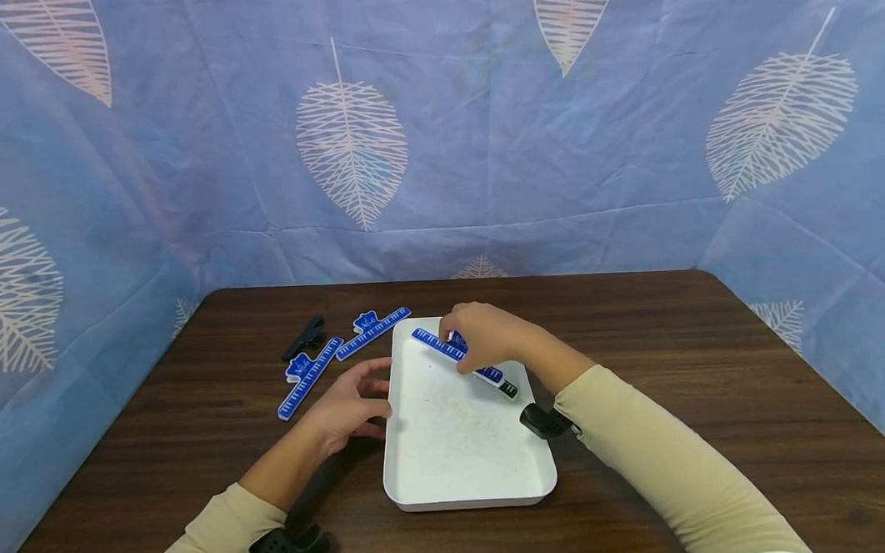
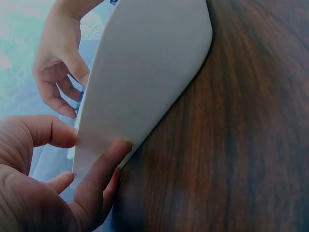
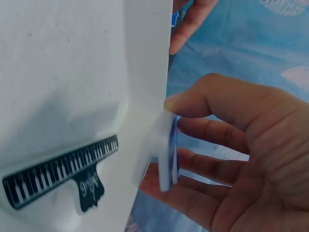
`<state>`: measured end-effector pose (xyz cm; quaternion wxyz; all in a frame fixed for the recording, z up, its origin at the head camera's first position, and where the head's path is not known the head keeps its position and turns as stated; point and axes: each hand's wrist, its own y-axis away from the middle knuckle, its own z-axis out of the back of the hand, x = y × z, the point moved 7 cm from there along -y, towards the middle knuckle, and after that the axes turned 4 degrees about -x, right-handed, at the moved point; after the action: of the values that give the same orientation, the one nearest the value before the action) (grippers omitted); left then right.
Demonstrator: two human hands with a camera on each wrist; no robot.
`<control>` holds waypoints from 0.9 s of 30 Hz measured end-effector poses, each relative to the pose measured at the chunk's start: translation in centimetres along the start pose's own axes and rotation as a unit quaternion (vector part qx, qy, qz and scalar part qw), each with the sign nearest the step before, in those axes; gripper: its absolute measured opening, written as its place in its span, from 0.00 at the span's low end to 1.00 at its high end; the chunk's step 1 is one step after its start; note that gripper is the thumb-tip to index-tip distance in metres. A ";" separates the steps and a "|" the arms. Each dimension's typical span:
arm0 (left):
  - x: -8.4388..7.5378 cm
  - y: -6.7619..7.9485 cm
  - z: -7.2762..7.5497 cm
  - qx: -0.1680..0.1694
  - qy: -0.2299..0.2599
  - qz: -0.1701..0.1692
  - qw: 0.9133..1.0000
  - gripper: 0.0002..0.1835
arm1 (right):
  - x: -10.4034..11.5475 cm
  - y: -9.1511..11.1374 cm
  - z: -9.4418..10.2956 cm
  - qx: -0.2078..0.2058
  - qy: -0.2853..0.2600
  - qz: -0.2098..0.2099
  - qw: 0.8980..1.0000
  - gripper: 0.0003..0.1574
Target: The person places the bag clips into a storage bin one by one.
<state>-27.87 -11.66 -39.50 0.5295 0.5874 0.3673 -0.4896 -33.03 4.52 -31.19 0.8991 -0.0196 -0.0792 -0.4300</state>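
Observation:
My right hand [image 1: 486,337] pinches a blue keyboard-patterned music clip [image 1: 437,344] over the far end of the white tray [image 1: 459,451]. Seen from the right wrist, the thumb and fingers grip this clip edge-on beside the tray wall. A black clip [image 3: 60,171] with the same piano-key pattern lies inside the tray; in the head view only its end shows past the blue one. At the tray's left side is my left hand [image 1: 347,407], fingers spread. The left wrist view has its fingertips [image 2: 118,147] against the outer wall and rim.
Left of the tray on the dark wooden table [image 1: 680,364] lie two blue clips, one nearer [image 1: 308,378] and one farther back [image 1: 373,332]. Beside them a black clip [image 1: 303,338] stands tilted. Blue leaf-patterned cloth [image 1: 436,160] encloses the table's back and sides.

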 end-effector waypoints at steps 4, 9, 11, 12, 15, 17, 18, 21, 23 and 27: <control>0.0 -0.1 0.0 0.001 0.003 0.001 1.000 0.40 | 0.2 -0.6 -0.8 0.017 0.004 0.001 1.000 0.24; 0.2 -0.2 0.0 0.003 0.004 0.001 1.000 0.40 | 0.4 -1.2 -1.7 0.039 -0.008 0.015 0.999 0.22; 0.2 -0.2 0.0 0.002 0.003 0.000 1.000 0.40 | 0.4 -1.3 -2.2 0.051 -0.009 0.014 0.999 0.22; 0.2 -0.2 0.1 0.001 0.002 0.000 1.000 0.40 | 0.4 -1.3 -2.4 0.058 -0.008 0.013 0.998 0.22; 0.2 -0.2 0.1 0.000 -0.002 -0.001 1.000 0.40 | 0.5 -1.5 -2.9 0.074 0.003 0.008 0.997 0.25; 0.1 -0.2 0.1 0.001 -0.001 -0.001 1.000 0.40 | 0.6 -1.5 -3.3 0.084 0.010 0.002 0.996 0.27; 0.1 -0.2 0.1 0.001 -0.001 -0.001 1.000 0.40 | 0.7 -1.5 -3.5 0.089 0.012 -0.001 0.996 0.28; 0.0 -0.1 0.0 0.001 -0.001 -0.001 1.000 0.40 | 0.8 -1.5 -3.8 0.100 0.022 -0.009 0.995 0.31; 0.0 -0.1 0.0 0.001 -0.002 0.001 1.000 0.41 | 1.0 -1.5 -3.9 0.104 0.026 -0.013 0.994 0.32; 0.0 0.0 0.0 0.000 -0.002 0.000 1.000 0.41 | 1.1 -1.4 -4.1 0.108 0.031 -0.013 0.994 0.32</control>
<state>-27.90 -11.66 -39.49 0.5308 0.5862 0.3660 -0.4905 -32.85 2.35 -35.12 0.8925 0.0918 -0.0975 -0.4306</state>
